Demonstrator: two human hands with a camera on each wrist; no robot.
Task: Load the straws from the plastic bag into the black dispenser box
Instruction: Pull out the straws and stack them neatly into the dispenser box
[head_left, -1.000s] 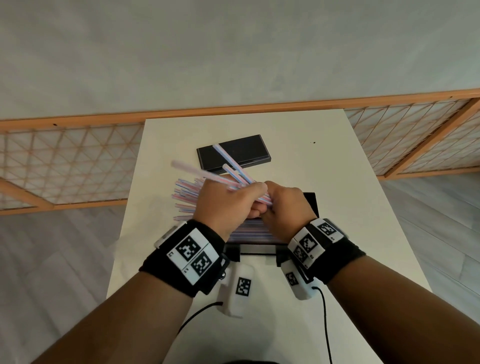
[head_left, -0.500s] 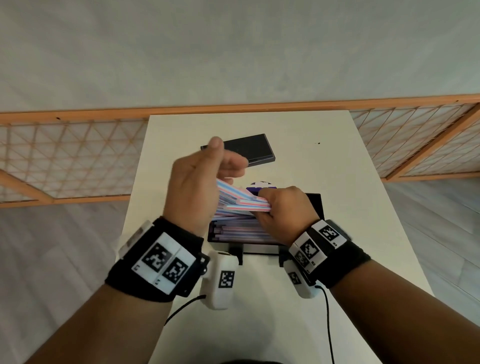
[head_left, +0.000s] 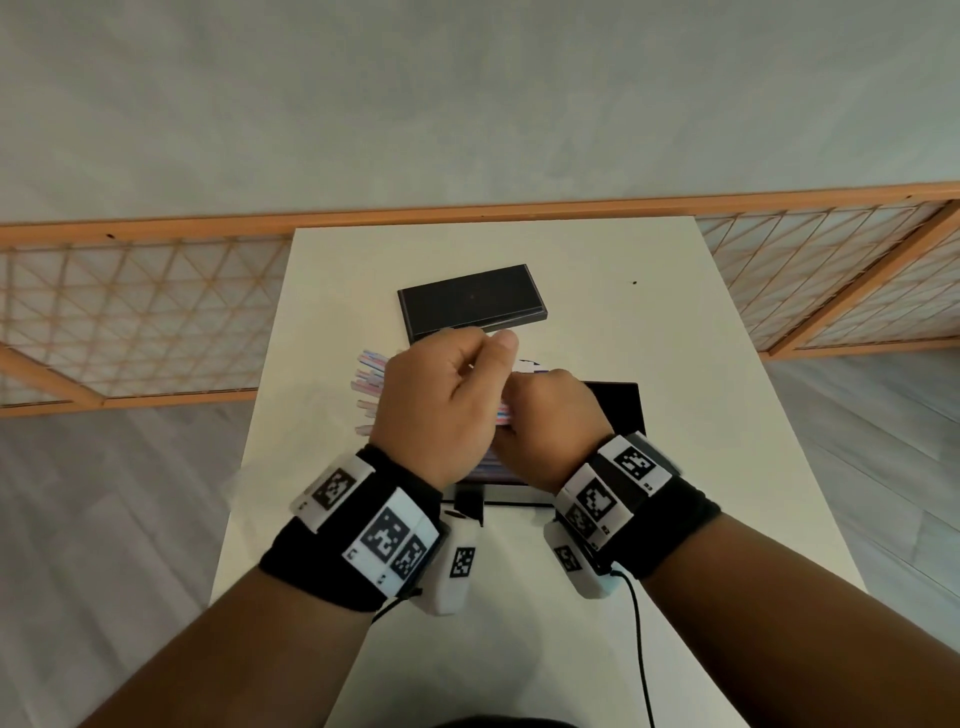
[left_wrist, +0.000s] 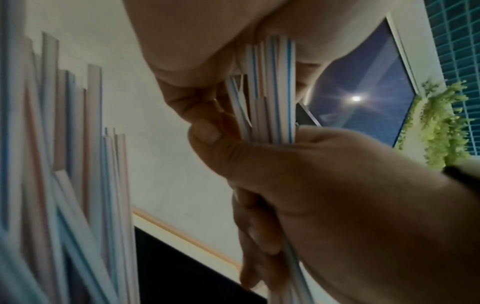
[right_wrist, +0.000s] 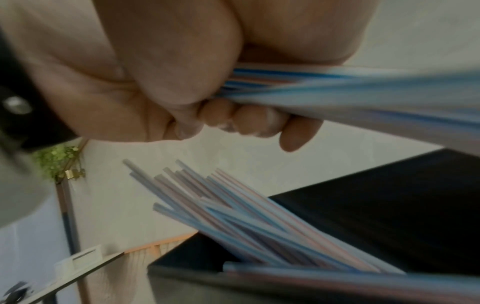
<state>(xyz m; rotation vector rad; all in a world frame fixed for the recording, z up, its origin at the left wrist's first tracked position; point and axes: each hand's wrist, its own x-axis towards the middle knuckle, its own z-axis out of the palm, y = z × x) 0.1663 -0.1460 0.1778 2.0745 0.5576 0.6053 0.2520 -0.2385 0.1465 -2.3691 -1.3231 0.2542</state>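
Observation:
Both hands meet over the black dispenser box (head_left: 618, 410) in the middle of the white table (head_left: 675, 322). My right hand (head_left: 550, 415) grips a bundle of blue- and red-striped straws (head_left: 504, 415), fingers (right_wrist: 246, 121) curled under it. My left hand (head_left: 447, 400) is curled round the same bundle's (left_wrist: 270, 92) other end, thumb on top. More straws (right_wrist: 246, 216) lie slanted in the open box (right_wrist: 389, 205), and their ends (head_left: 369, 384) stick out past its left side. The hands hide most of the box.
The box's flat black lid (head_left: 470, 299) lies on the table just beyond the hands. A wooden lattice screen (head_left: 145, 322) runs behind the table on both sides. A black cable (head_left: 641, 649) trails from my right wrist across the near table.
Half a second ago my left hand was lifted off the bundle; it has come back down onto the straws that my right hand kept holding over the box.

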